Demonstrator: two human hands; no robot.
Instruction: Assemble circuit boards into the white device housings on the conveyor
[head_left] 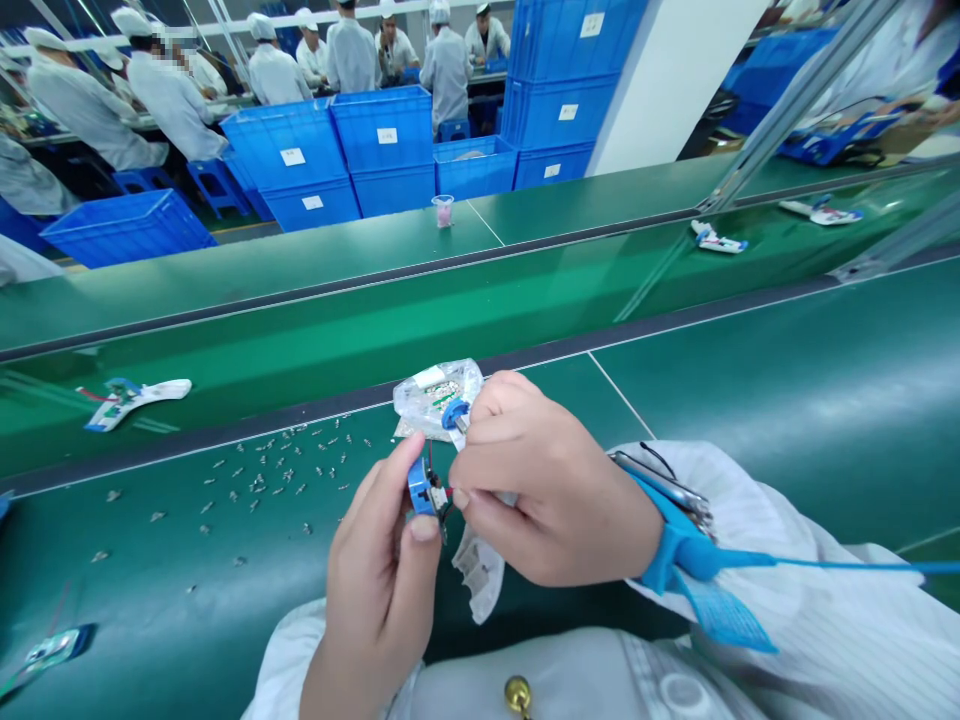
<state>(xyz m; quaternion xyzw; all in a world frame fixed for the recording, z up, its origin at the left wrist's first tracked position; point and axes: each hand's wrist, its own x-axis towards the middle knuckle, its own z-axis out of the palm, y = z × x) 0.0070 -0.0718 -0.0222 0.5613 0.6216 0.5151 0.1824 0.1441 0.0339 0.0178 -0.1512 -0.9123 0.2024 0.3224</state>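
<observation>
The green counter (697, 420) has lots of tiny metal bits (270, 478) spread out on it. A small green board (52, 648) lies near the front edge. Farther back lie a white and blue thing (135, 402) and a clear cup (443, 210) with pink stuff in it

You can't read anything here: the white labels (292, 156) on the blue crates (262, 150) are too small to make out.

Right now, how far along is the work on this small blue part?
Done, it seems: a white-and-blue assembly with a circuit board lies on the green belt. In hand: the left hand pinches the wired blue part, and the right hand grips a clear plastic bag. Left: many small metal pieces lie loose on the belt.
</observation>
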